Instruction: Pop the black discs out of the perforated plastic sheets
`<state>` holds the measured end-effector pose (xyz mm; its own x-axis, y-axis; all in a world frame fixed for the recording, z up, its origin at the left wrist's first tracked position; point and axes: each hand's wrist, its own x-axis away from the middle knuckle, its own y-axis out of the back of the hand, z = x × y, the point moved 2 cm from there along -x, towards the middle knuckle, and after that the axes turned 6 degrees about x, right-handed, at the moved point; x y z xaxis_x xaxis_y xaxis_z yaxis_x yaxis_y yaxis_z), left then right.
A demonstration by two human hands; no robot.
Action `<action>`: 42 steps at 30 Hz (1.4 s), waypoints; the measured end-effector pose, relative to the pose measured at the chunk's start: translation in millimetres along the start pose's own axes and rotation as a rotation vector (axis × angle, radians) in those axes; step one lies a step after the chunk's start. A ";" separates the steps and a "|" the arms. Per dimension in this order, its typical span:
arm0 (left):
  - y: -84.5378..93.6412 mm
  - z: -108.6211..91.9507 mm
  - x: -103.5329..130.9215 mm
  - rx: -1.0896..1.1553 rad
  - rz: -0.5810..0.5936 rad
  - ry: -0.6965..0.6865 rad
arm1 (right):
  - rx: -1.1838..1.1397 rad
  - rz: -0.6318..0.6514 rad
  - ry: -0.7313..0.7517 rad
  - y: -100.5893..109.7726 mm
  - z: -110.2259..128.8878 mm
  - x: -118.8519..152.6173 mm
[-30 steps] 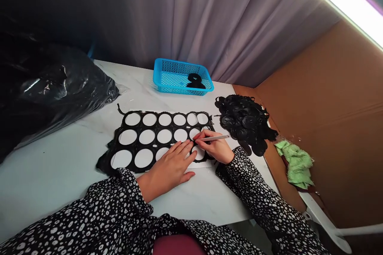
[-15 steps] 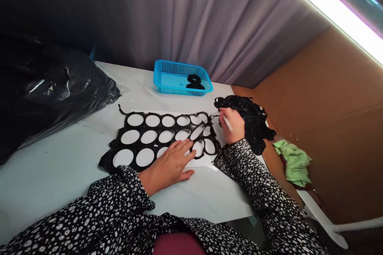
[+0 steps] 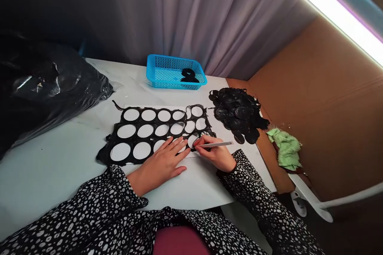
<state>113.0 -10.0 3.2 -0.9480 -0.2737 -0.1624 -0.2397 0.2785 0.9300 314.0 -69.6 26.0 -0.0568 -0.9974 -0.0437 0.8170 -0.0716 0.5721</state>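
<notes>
Left hand [image 3: 163, 161], lower centre: flat, fingers spread, grasping nothing, resting on the bottom row of the black sheet [image 3: 133, 140]. Right hand [image 3: 216, 153], just right of it: pinching a thin pale tool [image 3: 220, 144] near its lower end, at a bottom-row hole. Sheet lies mid-frame on white card, on the surface [image 3: 203, 185]. Step in hand looks like working the tool at that hole's edge; next move likely calls for a steady press from the left hand and fine control at the tip. Tip itself is hidden by the right fingertips; left hand covers some bottom-row holes. Heap [image 3: 237, 111] of black pieces, right of centre: too tangled to count. Basket [image 3: 176, 85], upper centre: dark rings [image 3: 188, 73] inside, detail lost. Bag [image 3: 44, 83], upper left: cut off by the frame edge, contents unreadable.
</notes>
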 end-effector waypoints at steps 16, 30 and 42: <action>-2.1 2.1 -0.1 0.071 -0.031 0.003 | 0.375 -0.020 0.138 -9.6 -2.5 7.2; 3.5 4.1 1.4 0.143 -0.029 0.018 | 0.759 -0.334 0.379 13.1 -25.1 -4.5; 17.5 -5.5 36.7 -0.013 -0.130 0.077 | 0.094 -0.210 0.047 12.4 7.4 -21.0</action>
<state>75.2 -20.2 15.3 -0.8903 -0.3763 -0.2566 -0.3563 0.2246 0.9070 321.2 -49.6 40.1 -0.1917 -0.9594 -0.2067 0.7331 -0.2800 0.6198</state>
